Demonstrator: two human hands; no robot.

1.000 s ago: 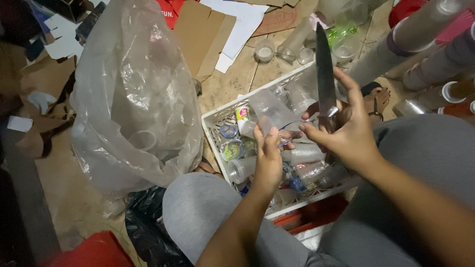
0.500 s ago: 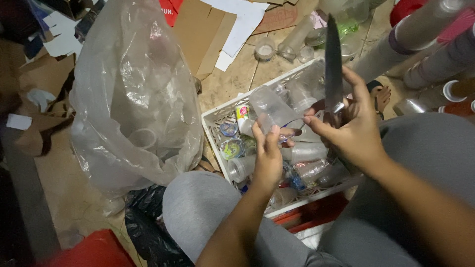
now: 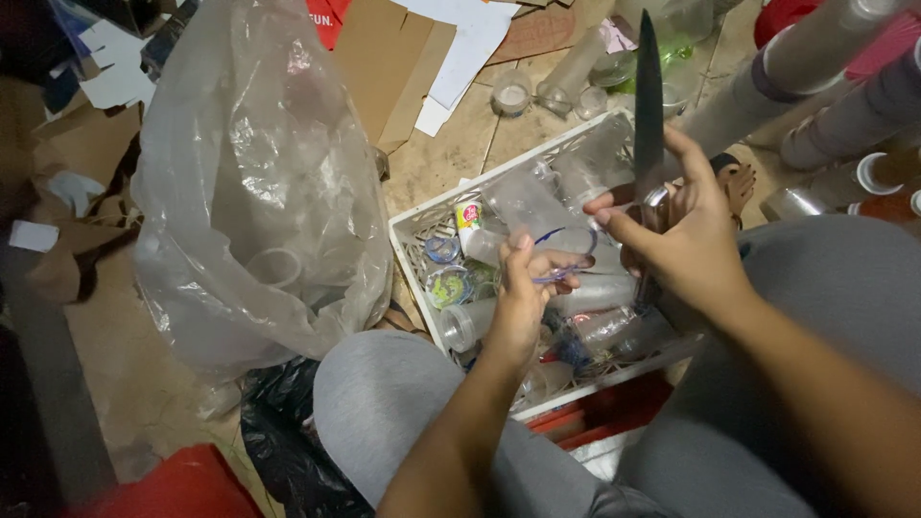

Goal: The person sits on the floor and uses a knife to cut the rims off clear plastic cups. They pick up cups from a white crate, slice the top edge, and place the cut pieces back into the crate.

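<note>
My right hand (image 3: 683, 230) grips a large knife (image 3: 649, 105) by the handle, blade pointing up over the white crate (image 3: 414, 230). My left hand (image 3: 526, 293) holds a clear plastic bottle (image 3: 526, 206) over the crate, with a thin blue ring (image 3: 573, 247) at its fingertips. The two hands are close together, almost touching. The crate holds several clear plastic bottles and small lids. My knees in grey trousers frame the crate at the bottom.
A big clear plastic bag (image 3: 254, 182) with plastic pieces stands left of the crate. A black bag (image 3: 283, 441) lies under it. Cardboard sheets (image 3: 389, 58) and jars (image 3: 511, 94) lie on the floor behind. Stacked cups (image 3: 815, 67) lie at the right.
The knife has shifted right and stands more upright. My left hand has pulled the blue ring away from the bottle, down toward me.
</note>
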